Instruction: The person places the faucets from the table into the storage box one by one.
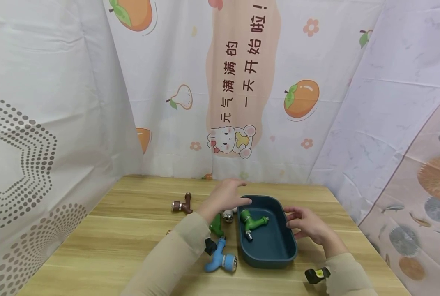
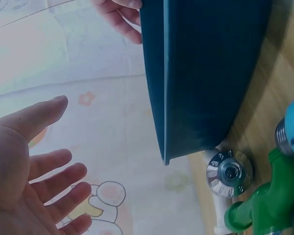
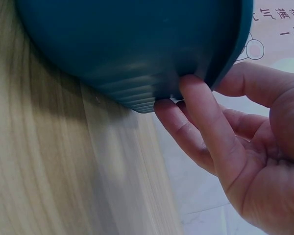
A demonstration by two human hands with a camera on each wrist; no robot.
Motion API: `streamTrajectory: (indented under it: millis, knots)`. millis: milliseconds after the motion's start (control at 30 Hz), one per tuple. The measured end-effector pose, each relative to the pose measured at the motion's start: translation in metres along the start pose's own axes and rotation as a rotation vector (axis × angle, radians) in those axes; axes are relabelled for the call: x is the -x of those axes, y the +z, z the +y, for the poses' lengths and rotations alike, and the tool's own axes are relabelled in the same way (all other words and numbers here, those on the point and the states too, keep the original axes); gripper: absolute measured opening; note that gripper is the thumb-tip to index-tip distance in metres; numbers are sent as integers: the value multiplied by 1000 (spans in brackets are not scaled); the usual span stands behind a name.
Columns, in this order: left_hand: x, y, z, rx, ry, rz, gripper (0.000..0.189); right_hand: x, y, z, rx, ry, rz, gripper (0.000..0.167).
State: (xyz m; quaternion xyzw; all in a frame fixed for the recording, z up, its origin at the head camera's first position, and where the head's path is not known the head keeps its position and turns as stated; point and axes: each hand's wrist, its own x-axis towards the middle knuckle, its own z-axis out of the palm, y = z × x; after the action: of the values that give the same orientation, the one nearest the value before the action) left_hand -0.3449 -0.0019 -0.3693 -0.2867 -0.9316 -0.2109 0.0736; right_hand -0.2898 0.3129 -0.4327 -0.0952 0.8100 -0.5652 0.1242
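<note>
- Teal tray (image 1: 269, 248): stands on the table (image 1: 101, 238), at the lower centre of the head view, slightly right of the middle.
- Green tap (image 1: 256, 222): lies inside the tray, toward its left side, with its metal end pointing to the bottom of the frame.
- Left hand (image 1: 225, 197): above the tray's upper left corner, holding nothing; in the left wrist view its fingers are spread and apart from the tray.
- Right hand (image 1: 310, 224): at the tray's right side, pinching the wall, thumb at the rim and fingers against the outside.
- White tap (image 1: 228, 216): just left of the tray, partly hidden by the left arm, near a second green tap (image 1: 216, 226).
- Blue tap (image 1: 220, 261): near the tray's lower left.
- Brown tap (image 1: 183, 204): farther left, well apart from the tray.
- Printed curtain (image 1: 168, 53): fills the upper frame.
</note>
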Motion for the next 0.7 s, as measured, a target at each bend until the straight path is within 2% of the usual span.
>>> streamTrajectory:
  millis: [233, 700]
  knots:
    - [8, -10, -7, 37, 7, 19, 62, 0, 1, -1, 4, 4, 5, 65]
    - [22, -25, -22, 24, -8, 16, 65, 0, 0, -1, 0, 1, -1, 66]
